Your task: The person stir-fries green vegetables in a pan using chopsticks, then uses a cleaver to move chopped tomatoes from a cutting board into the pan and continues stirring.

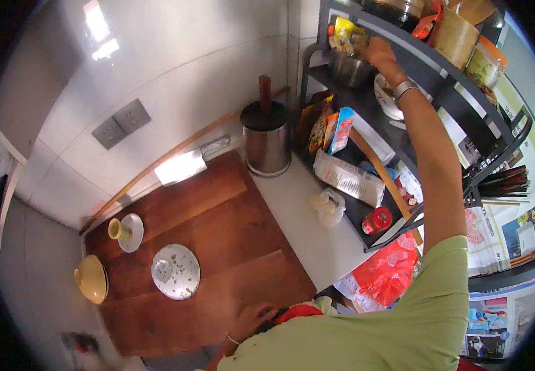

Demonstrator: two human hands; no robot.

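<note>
My right hand (381, 55) reaches onto the middle shelf of a black metal rack, at a metal pot (353, 72) with a yellow packet (345, 30) standing in or behind it. Its fingertips are partly hidden, so a grip cannot be told. Below the wrist lies a white bowl (386, 99). My left hand (258, 317) is low over the near edge of the brown wooden board (230, 250), partly hidden by the green sleeve and something red. On the board, a speckled bowl (181, 273) lies upside down, and a small yellow cup (120, 229) lies tipped on a white saucer (134, 236).
A yellow bowl (93, 279) lies upside down at the board's left edge. A cleaver (181, 168) leans by the tiled wall, beside a lidded metal container (267, 143). The lower shelf holds packets, a red-lidded jar (377, 220) and a wooden stick. A red plastic bag (388, 273) hangs below.
</note>
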